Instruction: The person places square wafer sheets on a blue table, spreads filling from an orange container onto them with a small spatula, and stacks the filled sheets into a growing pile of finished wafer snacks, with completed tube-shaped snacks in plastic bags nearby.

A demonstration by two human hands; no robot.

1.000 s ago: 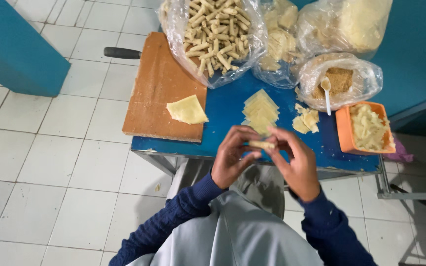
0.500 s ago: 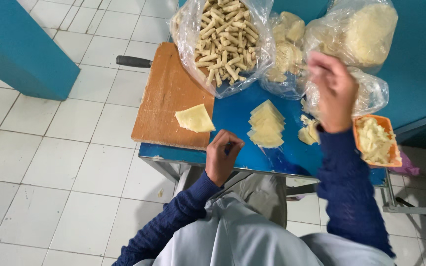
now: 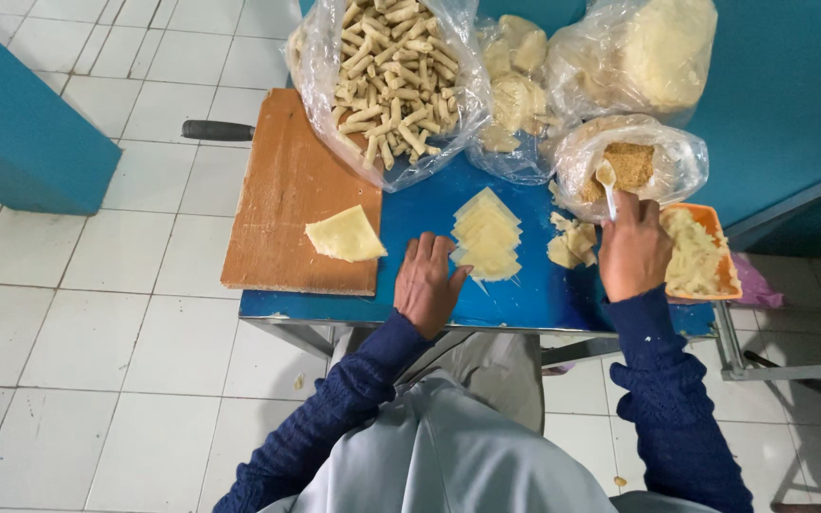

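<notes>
My right hand grips a white spoon whose bowl sits in a clear bag of brown filling. Flat on the blue table, my left hand rests with its fingers touching the near edge of a stack of pale triangular wrappers. One wrapper lies alone on the wooden board to the left. A big clear bag of rolled sticks stands behind the board.
An orange tub of shredded pale food sits right of my right hand. Torn wrapper pieces lie between the stack and that hand. Two more bags of pale food stand at the back. A dark handle pokes out left of the board.
Both hands were together in front of me holding a roll. My right hand rose to the bags, then came down onto the spoon. My left hand settled flat beside the wrapper stack.
</notes>
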